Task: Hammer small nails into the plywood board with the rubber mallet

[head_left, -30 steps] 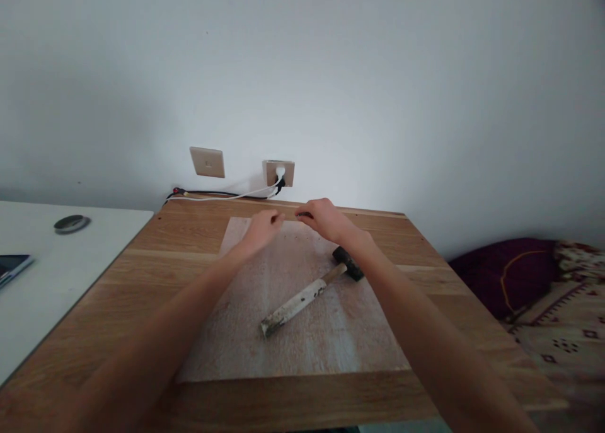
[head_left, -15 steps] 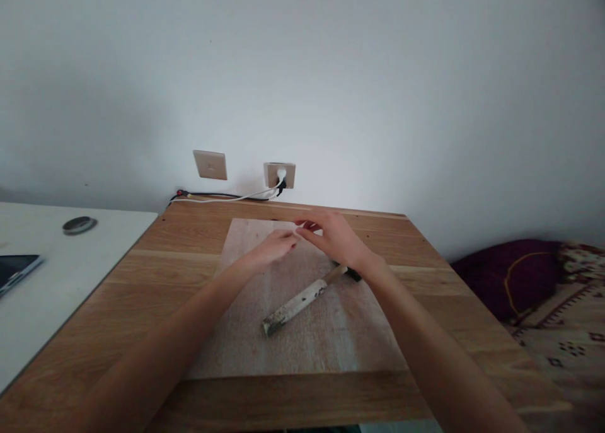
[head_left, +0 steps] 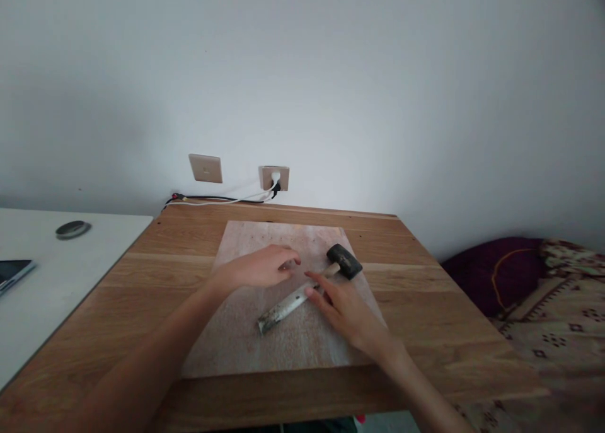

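A hammer (head_left: 288,305) with a black head and a pale, worn handle lies slantwise on a pale wooden board (head_left: 283,351). My right hand (head_left: 350,310) hovers at the handle's middle, thumb and forefinger apart; whether it touches the handle, I cannot tell. Left of it, my left hand (head_left: 265,266) is over the board with curled fingers. A tiny glint shows between its thumb and forefinger, too small to name. Along the board's far part runs a row of small dots (head_left: 292,239), either nails or holes.
The board rests on a brown wooden table (head_left: 411,300). A white table (head_left: 70,275) adjoins at left, bearing a round grey object (head_left: 72,229) and a phone-like device (head_left: 14,272). Cables (head_left: 217,200) run along the wall to a socket (head_left: 274,178). Patterned fabric (head_left: 558,338) lies at right.
My hands were close together over the board's far part. They have moved apart and nearer to me, the right one down to the hammer handle. The hammer's head is now uncovered.
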`<control>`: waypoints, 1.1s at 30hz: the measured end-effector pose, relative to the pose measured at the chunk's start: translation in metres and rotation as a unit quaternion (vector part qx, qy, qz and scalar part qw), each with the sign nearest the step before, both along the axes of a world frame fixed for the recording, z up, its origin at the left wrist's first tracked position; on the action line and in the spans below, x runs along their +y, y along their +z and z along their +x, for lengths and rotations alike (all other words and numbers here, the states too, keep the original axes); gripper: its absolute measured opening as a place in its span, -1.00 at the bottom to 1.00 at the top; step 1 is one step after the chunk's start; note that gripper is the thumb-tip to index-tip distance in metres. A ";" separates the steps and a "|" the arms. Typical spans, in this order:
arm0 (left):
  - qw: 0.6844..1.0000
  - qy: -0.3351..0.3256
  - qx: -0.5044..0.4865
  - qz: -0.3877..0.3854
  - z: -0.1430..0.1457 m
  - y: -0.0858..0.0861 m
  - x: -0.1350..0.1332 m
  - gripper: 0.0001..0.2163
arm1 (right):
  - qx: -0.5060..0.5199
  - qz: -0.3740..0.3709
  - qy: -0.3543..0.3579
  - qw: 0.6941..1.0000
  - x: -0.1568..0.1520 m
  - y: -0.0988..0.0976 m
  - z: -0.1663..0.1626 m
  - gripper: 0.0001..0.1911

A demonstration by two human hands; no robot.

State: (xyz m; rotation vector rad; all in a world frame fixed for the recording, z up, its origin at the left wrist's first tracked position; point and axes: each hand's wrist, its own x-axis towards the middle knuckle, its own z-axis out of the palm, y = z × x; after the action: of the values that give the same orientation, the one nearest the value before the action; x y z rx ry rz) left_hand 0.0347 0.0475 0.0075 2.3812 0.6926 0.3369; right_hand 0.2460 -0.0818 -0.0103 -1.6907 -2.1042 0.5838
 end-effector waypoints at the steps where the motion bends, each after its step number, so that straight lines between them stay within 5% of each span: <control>1: 1.000 0.004 -0.002 0.002 -0.005 0.004 -0.002 -0.75 | -0.002 -0.009 0.001 1.000 0.000 0.000 -0.003 -0.47; 5: 0.996 0.086 -0.003 0.035 -0.033 0.008 -0.013 -0.70 | 0.011 0.030 -0.033 0.999 -0.007 -0.004 -0.005 -0.47; 12: 0.952 0.268 0.081 0.123 -0.076 -0.024 -0.072 -0.74 | -0.033 0.184 -0.129 0.974 -0.056 -0.044 0.042 -0.53; 15: 0.953 0.255 0.057 0.153 -0.081 -0.039 -0.105 -0.71 | -0.127 0.230 -0.190 0.946 -0.076 -0.069 0.070 -0.47; 19: 0.957 0.235 0.028 0.168 -0.090 -0.053 -0.127 -0.68 | -0.117 0.224 -0.170 0.952 -0.083 -0.087 0.084 -0.49; 24: 0.937 0.307 0.042 0.160 -0.119 -0.054 -0.119 -0.66 | -0.052 0.211 -0.158 0.963 -0.077 -0.079 0.047 -0.58; 33: 0.868 0.453 0.092 0.179 -0.205 -0.055 -0.109 -0.60 | -0.048 0.181 -0.028 0.982 -0.061 -0.068 -0.034 -0.53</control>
State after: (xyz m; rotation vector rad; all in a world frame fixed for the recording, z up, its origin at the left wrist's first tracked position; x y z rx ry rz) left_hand -0.1708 -0.0618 -0.0470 2.2624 1.9853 0.6704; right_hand 0.2123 -0.1426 -0.0779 -1.5861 -2.0672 0.0925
